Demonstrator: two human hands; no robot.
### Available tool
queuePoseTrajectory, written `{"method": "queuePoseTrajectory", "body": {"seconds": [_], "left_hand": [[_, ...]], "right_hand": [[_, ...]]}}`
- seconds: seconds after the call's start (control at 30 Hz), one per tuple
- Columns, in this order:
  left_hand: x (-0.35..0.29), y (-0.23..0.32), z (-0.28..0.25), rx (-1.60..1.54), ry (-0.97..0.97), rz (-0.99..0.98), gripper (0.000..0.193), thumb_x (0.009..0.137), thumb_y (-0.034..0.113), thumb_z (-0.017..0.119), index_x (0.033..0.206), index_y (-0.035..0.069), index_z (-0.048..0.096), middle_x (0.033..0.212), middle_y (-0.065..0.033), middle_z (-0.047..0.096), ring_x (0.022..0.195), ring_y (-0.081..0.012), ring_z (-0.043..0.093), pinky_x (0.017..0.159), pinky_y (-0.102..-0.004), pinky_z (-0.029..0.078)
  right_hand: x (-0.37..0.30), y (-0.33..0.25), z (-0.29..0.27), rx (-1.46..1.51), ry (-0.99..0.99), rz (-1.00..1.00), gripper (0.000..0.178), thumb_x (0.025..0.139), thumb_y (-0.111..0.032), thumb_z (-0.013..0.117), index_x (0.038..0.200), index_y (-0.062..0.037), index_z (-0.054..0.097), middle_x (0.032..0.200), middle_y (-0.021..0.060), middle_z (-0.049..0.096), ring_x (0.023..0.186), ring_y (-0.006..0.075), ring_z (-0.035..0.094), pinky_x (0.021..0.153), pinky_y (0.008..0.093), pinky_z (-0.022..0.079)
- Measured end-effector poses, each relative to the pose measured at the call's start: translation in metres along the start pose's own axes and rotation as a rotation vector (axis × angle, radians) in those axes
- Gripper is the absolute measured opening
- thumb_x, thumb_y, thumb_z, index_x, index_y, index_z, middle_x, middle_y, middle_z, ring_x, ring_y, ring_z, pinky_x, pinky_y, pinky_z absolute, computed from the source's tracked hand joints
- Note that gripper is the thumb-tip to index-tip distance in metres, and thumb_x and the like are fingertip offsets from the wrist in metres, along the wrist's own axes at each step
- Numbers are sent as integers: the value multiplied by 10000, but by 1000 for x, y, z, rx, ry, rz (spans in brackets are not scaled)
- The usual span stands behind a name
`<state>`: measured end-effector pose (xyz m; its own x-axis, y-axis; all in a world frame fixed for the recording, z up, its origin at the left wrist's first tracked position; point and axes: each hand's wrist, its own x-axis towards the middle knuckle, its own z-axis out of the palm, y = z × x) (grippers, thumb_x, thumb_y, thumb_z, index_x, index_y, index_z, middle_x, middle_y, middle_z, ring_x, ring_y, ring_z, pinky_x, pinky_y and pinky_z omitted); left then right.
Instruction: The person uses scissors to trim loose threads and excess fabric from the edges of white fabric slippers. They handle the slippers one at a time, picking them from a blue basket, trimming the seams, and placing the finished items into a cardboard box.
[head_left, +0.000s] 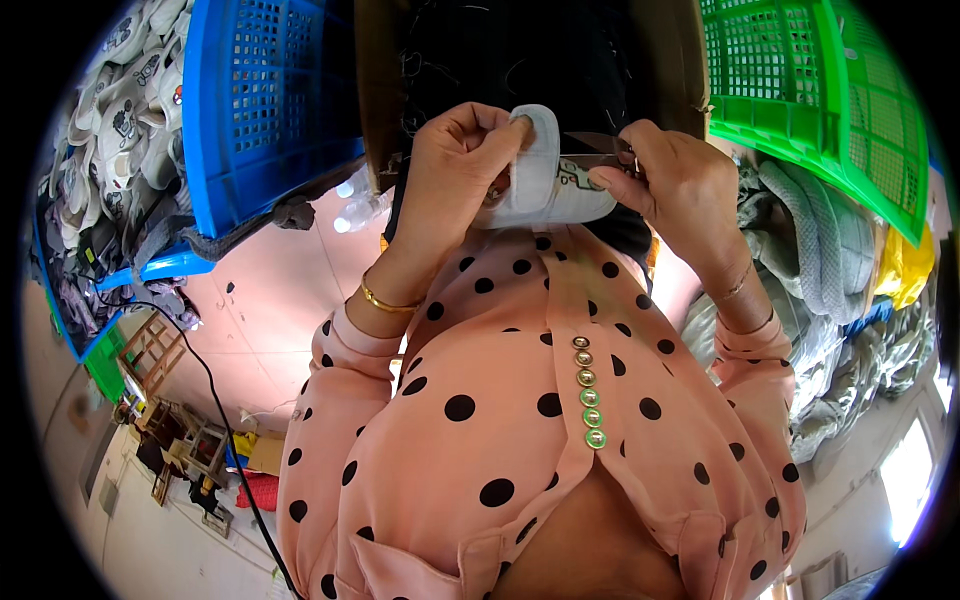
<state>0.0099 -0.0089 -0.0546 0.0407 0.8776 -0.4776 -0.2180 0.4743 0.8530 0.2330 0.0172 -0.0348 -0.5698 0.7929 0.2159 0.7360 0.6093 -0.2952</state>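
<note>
The left-hand grip [458, 165] is clamped on a pale grey, curved fabric slipper piece [537, 170], held before the pink, black-dotted shirt [530, 380]. The right-hand grip [682, 180] is closed around a thin metal tool [628, 158], partly hidden, beside the piece's printed side. A blue perforated plastic crate [215, 130] stands left; a green perforated plastic crate [850, 110], right.

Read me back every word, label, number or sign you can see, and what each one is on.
None that can be read.
Held pale slipper: a dark outline print, partly covered; I can make out no words.
Pale fabric pieces piled at the left: dark printed motifs, too small and blurred to tell whether any hold lettering.
</note>
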Motion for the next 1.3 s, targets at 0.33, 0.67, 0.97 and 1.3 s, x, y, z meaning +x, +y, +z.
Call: {"method": "queuePoseTrajectory", "body": {"seconds": [0.33, 0.67, 0.97, 1.3], "left_hand": [[-11, 10, 5, -75, 78, -5, 138, 890, 140, 668, 872, 22, 599, 749, -42, 661, 637, -69, 620, 548, -198, 510], [-15, 6, 3, -125, 76, 10, 122, 888, 124, 670, 877, 31, 593, 776, -61, 679, 648, -89, 648, 548, -204, 530], [-12, -1, 5, -175, 73, -62, 146, 893, 148, 677, 861, 22, 609, 750, -61, 668, 595, -96, 633, 532, -206, 526], [-11, 0, 2, -195, 91, -69, 142, 890, 148, 676, 851, 25, 617, 761, -78, 677, 590, -104, 642, 525, -204, 526]], "right_hand": [[2, -15, 4, -128, 38, 28, 445, 803, -478, 693, 708, -117, 452, 543, 8, 466, 492, 188, 519, 442, 299, 416], [4, -21, 5, -191, 68, 24, 441, 805, -480, 688, 701, -125, 447, 545, -4, 461, 486, 173, 513, 430, 288, 403], [2, -20, 27, 540, 94, 354, 395, 874, -433, 657, 761, -74, 536, 568, 41, 543, 476, 198, 554, 431, 290, 417], [8, -4, 2, -66, -24, -62, 417, 811, -459, 695, 697, -121, 477, 524, 7, 440, 480, 174, 527, 432, 304, 411]]}}
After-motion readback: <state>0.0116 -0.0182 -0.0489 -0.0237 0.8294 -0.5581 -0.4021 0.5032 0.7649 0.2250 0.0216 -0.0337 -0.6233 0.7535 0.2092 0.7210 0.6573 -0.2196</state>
